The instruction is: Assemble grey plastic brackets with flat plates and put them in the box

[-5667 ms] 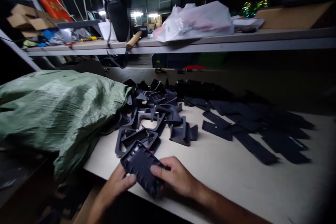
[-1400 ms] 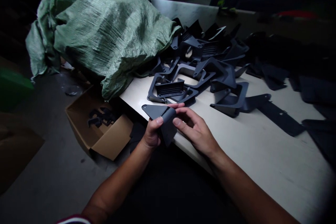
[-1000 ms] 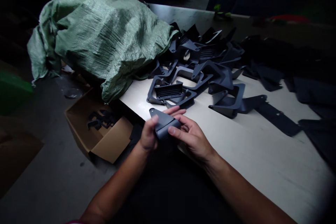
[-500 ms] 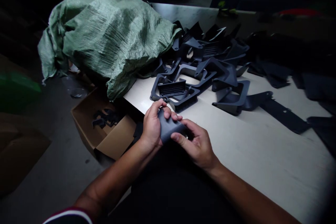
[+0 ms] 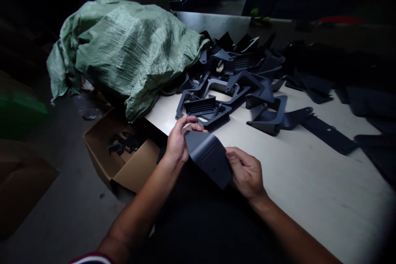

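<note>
Before you, a pale surface (image 5: 303,181) is running off to the right. At its left end a green woven sack (image 5: 130,45) is slumping, one corner hanging over the edge. Beside it, dark open-framed parts (image 5: 262,86) are lying jumbled, several overlapping. Farther to your right, flat dark plates (image 5: 368,101) are lying scattered, the farthest sitting in deep shadow.

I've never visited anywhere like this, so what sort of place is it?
Probably a workshop or packing area: dark frame-shaped parts lie heaped on a table beside a green woven sack, and an open cardboard box holds dark pieces.
</note>
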